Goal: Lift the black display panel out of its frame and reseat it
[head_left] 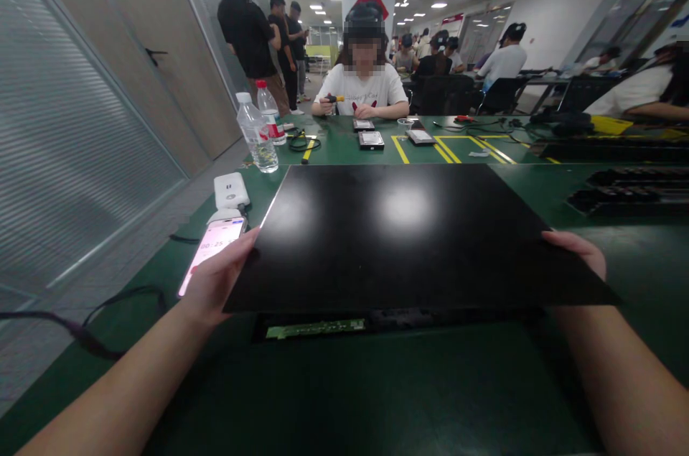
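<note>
Balancing the glossy panel (387, 248) above the counter (377, 398) takes even pressure, I judge, from left grip (218, 280) and right grip (583, 255), closed on opposite sides.

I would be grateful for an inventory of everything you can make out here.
Black panel: one, black, between both hands
Circuit strip: one, green, below panel
Tabletop: green, beneath
Phone: one, pink screen, left
Device: one, white, beyond phone
Bottles: two, clear, far left
Hard drives: three, silver-black, far side
Tape: several, yellow, far side
Cables: several, black, left and far
Dark parts: several, right
Door: one, brownish, left
Person: one, white shirt, opposite
Others: several, background
Left hand: one, panel's left
Right hand: one, panel's right
</note>
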`<state>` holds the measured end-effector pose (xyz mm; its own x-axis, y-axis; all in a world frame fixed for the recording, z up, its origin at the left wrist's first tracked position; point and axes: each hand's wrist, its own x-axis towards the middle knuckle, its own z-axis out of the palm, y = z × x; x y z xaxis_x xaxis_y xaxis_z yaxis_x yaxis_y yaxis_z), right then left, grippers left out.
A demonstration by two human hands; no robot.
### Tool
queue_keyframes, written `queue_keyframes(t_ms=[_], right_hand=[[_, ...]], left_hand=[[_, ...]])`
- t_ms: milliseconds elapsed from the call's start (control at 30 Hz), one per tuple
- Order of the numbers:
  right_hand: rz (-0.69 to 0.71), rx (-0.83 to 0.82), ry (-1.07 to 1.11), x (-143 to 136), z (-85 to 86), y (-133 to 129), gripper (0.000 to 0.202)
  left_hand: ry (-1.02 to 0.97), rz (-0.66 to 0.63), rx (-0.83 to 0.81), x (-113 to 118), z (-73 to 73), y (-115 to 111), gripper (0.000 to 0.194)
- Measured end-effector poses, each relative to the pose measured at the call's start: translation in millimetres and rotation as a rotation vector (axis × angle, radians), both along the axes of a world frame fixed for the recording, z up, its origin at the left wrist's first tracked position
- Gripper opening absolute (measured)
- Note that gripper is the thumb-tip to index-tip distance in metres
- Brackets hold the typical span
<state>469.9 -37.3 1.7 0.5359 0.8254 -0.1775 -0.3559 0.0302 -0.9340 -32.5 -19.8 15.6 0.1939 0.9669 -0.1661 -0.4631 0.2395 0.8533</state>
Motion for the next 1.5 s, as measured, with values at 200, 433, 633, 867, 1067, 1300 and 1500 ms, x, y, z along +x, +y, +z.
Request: queue_keyframes(t_ms=[200, 433, 633, 867, 1067, 1300, 1500], right_hand=[[0.345, -0.214, -0.032, -10, 6.5, 1, 0.031], [0.58, -0.267, -0.058, -24, 3.5, 1, 0.038], [0.518, -0.216, -0.132, -19, 0.3, 10, 0.035], [0.311, -0.246, -0.211, -15, -3.7, 14, 0.042], [0.223, -0.242, -0.351, -17, -2.0, 13, 0.038], [0.176, -0.252, -0.497, -13, -7.3, 14, 0.03], [0.131, -0.231, -0.542, -10, -13.8, 17, 0.024]], left_hand=[[0.011, 0.187, -0.054, -5, 1.1, 3, 0.051], [-0.019, 0.445, -0.101, 16, 20.2, 0, 0.046], [-0.02, 0.503, -0.151, 21, 31.2, -2, 0.044], [-0.05, 0.393, -0.034, 19, 22.2, -3, 0.05], [0.01, 0.217, 0.114, 10, 7.1, -2, 0.049], [0.119, 0.188, 0.12, 16, 4.9, -9, 0.045], [0.15, 0.148, 0.112, 20, 2.4, -8, 0.046]])
